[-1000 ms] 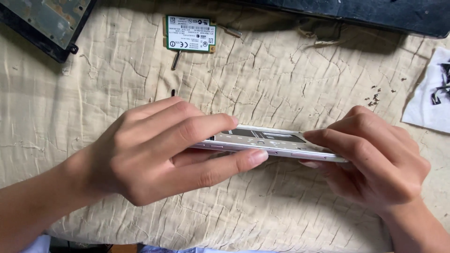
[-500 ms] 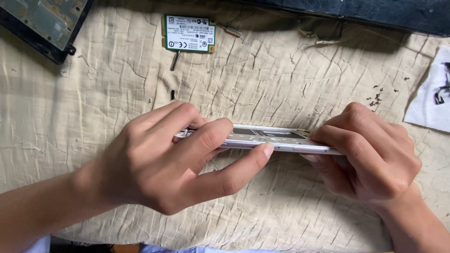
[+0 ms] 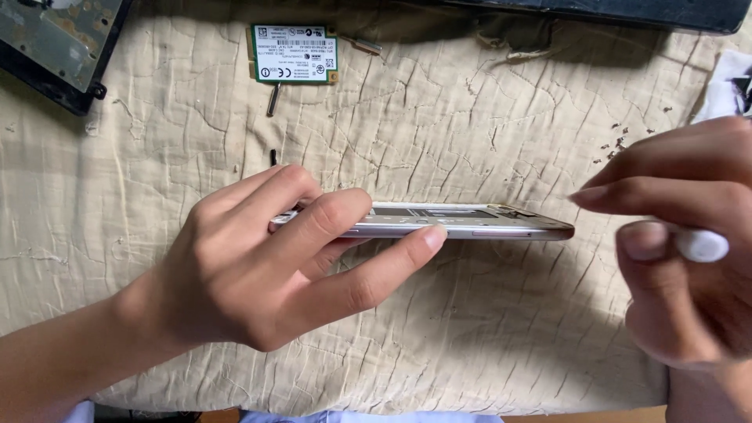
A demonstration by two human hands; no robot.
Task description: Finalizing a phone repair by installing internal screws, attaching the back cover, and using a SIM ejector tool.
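My left hand pinches the silver phone frame edge-on just above the beige quilted cloth; its back looks already off, inner cavity exposed. My right hand is just off the frame's right end, fingers curled around a small white tool. Small green circuit card and loose screws lie farther back, so teardown looks partway, frame internals left.
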